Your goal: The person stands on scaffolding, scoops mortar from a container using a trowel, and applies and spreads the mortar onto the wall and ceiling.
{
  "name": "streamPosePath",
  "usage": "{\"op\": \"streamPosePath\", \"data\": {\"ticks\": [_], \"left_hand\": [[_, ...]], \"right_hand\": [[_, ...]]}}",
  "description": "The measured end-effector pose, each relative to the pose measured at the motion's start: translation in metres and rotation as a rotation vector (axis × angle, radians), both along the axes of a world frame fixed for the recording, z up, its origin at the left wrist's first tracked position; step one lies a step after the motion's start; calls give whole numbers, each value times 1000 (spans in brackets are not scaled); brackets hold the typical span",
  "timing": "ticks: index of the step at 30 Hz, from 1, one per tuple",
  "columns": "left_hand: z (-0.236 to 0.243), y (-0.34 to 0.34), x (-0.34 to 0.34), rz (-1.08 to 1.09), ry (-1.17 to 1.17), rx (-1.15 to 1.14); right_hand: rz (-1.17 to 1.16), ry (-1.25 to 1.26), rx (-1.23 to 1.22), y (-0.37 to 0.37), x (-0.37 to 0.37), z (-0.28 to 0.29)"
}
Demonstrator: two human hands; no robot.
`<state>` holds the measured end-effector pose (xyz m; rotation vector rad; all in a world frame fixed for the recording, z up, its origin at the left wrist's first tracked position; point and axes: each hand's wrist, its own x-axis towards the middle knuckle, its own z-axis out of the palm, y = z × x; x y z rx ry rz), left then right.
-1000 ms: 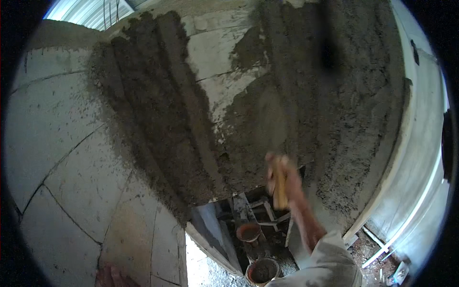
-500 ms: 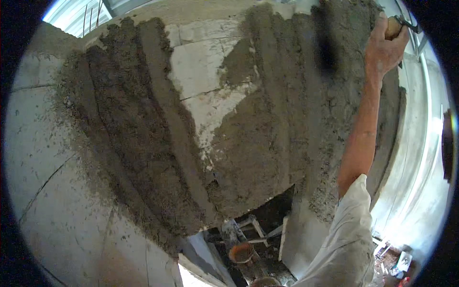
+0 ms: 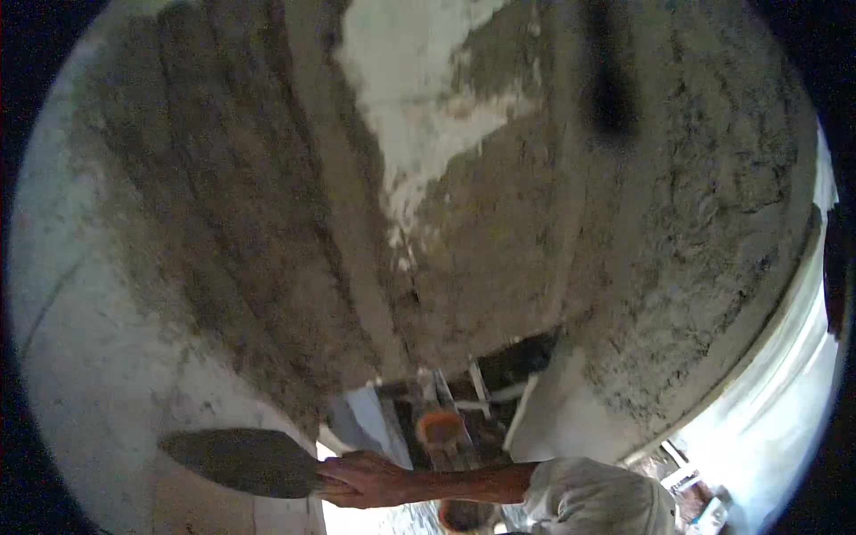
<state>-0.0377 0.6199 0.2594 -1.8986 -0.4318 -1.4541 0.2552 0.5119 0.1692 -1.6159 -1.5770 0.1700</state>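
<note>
My right hand [image 3: 367, 480] is closed around the handle of a trowel [image 3: 239, 462], low in the head view. The trowel's dark, broad blade points left, in front of the pale lower part of the wall. My right forearm reaches across from the right in a light sleeve. Above it spreads the wall's rough grey-brown mortar [image 3: 481, 241], streaked with smoother upright bands. A bare pale patch [image 3: 406, 98] of block shows in its upper middle. My left hand is out of sight.
Below the mortar's lower edge is an opening with boards. An orange-brown bucket [image 3: 440, 432] stands there, with a second bucket [image 3: 465, 514] nearer me. Bare pale wall [image 3: 71, 294] lies at the left. A dark smudge blurs the upper right of the view.
My right hand has swung from the upper right of the wall down to the lower left with the trowel. The view has tipped downward, and the trowel's blade now shows fully.
</note>
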Motion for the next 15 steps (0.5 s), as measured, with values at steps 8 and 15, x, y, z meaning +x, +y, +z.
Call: {"op": "streamPosePath", "data": {"ticks": [8, 15], "left_hand": [[-183, -33, 111, -522, 12, -942], [-609, -122, 157, 140, -351, -2907]], "right_hand": [[-437, 524, -259, -209, -11, -340], [-1001, 1222, -864, -312, -41, -463]]}}
